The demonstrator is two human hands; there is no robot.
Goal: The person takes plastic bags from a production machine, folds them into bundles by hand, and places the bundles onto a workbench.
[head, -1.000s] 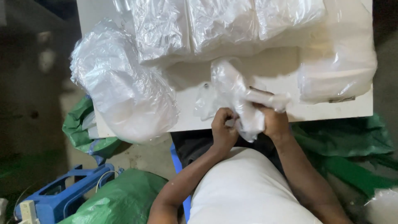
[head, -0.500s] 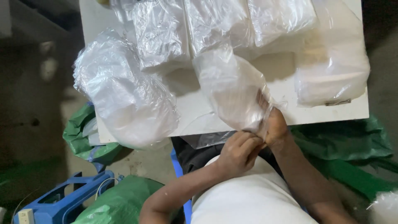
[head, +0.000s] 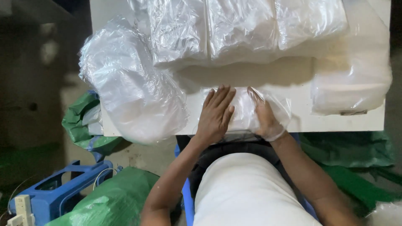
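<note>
A clear plastic bag (head: pixel 243 109) lies flat on the white table (head: pixel 305 123) near its front edge. My left hand (head: pixel 215 114) rests palm down on top of the bag's left part, fingers spread. My right hand (head: pixel 266 116) is flat too, with its fingers seen through the plastic, so it appears to be inside the bag. Neither hand grips anything.
A large bulging clear bag (head: pixel 134 96) overhangs the table's left edge. Plastic-wrapped white bundles (head: pixel 238 29) line the back, and another wrapped stack (head: pixel 351 88) sits at the right. Green sacks (head: pixel 113 196) and a blue plastic stool (head: pixel 63 188) are on the floor at the left.
The bag was crumpled in both hands, then held up open above the table. Now it lies flat on the table with both hands spread on it.
</note>
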